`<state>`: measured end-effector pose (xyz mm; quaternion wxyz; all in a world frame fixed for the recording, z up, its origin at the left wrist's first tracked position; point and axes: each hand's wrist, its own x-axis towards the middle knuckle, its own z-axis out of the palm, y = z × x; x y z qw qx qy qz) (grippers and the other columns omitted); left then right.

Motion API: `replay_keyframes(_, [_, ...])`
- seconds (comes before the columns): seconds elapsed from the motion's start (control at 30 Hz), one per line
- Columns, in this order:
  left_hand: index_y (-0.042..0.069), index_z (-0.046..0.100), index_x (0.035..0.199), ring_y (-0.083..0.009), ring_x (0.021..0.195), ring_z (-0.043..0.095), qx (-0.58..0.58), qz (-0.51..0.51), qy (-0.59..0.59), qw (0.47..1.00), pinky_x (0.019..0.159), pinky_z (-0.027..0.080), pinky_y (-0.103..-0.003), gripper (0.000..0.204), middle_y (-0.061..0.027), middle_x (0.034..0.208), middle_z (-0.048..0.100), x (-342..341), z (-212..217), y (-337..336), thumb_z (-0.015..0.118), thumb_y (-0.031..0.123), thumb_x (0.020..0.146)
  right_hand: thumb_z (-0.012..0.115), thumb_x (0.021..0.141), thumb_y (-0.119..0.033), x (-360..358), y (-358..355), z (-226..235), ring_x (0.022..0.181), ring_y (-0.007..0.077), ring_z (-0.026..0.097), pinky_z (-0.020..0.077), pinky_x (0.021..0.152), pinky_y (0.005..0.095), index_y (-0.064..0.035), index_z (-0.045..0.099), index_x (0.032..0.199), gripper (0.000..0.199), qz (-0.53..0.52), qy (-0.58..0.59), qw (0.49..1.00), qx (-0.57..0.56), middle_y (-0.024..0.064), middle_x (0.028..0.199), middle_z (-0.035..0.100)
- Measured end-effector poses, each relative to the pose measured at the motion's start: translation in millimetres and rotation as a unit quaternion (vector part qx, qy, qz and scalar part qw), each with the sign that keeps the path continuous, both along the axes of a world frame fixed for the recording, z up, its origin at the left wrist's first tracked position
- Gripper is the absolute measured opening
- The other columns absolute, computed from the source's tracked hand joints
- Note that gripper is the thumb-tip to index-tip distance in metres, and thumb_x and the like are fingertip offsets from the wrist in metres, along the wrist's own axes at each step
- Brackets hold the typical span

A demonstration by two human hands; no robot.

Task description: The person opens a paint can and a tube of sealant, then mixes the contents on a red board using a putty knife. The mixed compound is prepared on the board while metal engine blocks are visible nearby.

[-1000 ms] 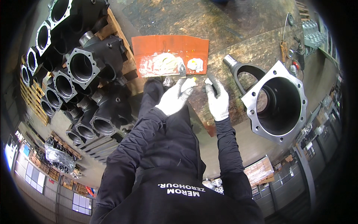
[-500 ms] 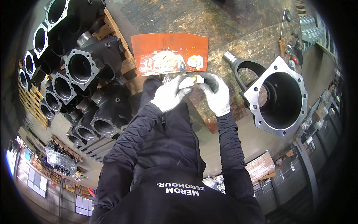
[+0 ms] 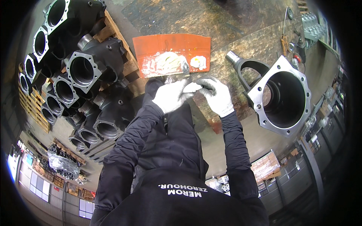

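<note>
Both my hands wear white gloves with grey-stained fingertips and meet in front of my body. My left hand (image 3: 169,96) is closed around a small white tube (image 3: 192,87). The fingers of my right hand (image 3: 218,95) are pinched at the tube's right end, over its white cap, which they now hide. Just beyond lies an orange board (image 3: 151,44) smeared with cream-coloured paste (image 3: 168,62). A white dab with a little yellow (image 3: 198,62) sits on its right part. A putty knife (image 3: 185,67) rests at the board's near edge, partly behind my left fingers.
A large black metal housing (image 3: 279,98) with a bright machined flange stands on the bench (image 3: 222,41) at right. Several similar housings (image 3: 83,69) crowd a wooden pallet (image 3: 113,28) at left. Tools, among them a wooden-handled one (image 3: 284,45), lie at the far right.
My right hand has come slightly closer to the tube, bringing the white cap against its end. The yellow tip seen between them before is now out of sight.
</note>
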<state>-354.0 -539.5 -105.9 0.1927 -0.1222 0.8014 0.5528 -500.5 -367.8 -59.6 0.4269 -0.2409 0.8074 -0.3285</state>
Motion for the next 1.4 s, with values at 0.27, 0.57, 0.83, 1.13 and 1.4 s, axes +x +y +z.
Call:
replay_keyframes(0.27, [0.011, 0.060, 0.117, -0.0322, 0.085, 0.070, -0.146, -0.117, 0.050, 0.981, 0.074, 0.056, -0.045, 0.038, -0.0116, 0.090, 0.067, -2, 6, -11, 0.073, 0.035, 0.092, 0.068, 0.100, -0.032, 14, 1, 8, 0.092, 0.0385, 0.072, 0.0565, 0.081, 0.0437, -0.0026, 0.071, 0.117, 0.034, 0.054, 0.022, 0.989, 0.135, 0.0222, 0.102, 0.073])
replay_keyframes(0.57, [0.013, 0.060, 0.119, -0.0312, 0.089, 0.070, -0.167, -0.146, 0.074, 0.972, 0.078, 0.055, -0.046, 0.038, -0.0110, 0.094, 0.068, -14, 7, -32, 0.072, 0.020, 0.083, 0.069, 0.100, -0.030, 13, -9, 11, 0.082, 0.0344, 0.072, 0.0565, 0.078, 0.0423, -0.0014, 0.065, 0.126, 0.039, 0.022, -0.007, 0.991, 0.128, 0.0210, 0.096, 0.074])
replay_keyframes(0.83, [0.012, 0.068, 0.115, -0.0296, 0.100, 0.068, -0.254, -0.185, 0.135, 0.940, 0.087, 0.054, -0.045, 0.026, -0.0137, 0.110, 0.069, -30, -3, -54, 0.059, 0.021, 0.093, 0.066, 0.102, -0.033, 20, -30, 12, 0.086, 0.0401, 0.073, 0.0562, 0.078, 0.0451, -0.0006, 0.067, 0.117, 0.036, -0.043, 0.013, 0.988, 0.147, 0.0253, 0.091, 0.072])
replay_keyframes(1.13, [0.011, 0.063, 0.109, -0.0292, 0.097, 0.067, -0.244, -0.240, 0.159, 0.926, 0.085, 0.052, -0.043, 0.022, -0.0099, 0.098, 0.066, -87, -7, -86, 0.062, 0.021, 0.089, 0.061, 0.108, -0.030, 35, -55, -18, 0.069, 0.0145, 0.061, 0.0508, 0.067, 0.0332, 0.0019, 0.068, 0.109, 0.032, -0.312, -0.016, 0.950, -0.003, 0.0078, 0.081, 0.069])
replay_keyframes(1.4, [0.009, 0.061, 0.126, -0.0316, 0.105, 0.062, -0.405, -0.079, 0.247, 0.877, 0.102, 0.043, -0.049, 0.045, -0.0118, 0.106, 0.061, -193, -66, -116, 0.071, 0.020, 0.084, 0.083, 0.090, -0.035, 62, -38, -67, 0.087, 0.0243, 0.071, 0.0574, 0.080, 0.0378, -0.0016, 0.065, 0.116, 0.046, -0.405, 0.039, 0.900, 0.159, 0.0115, 0.097, 0.072])
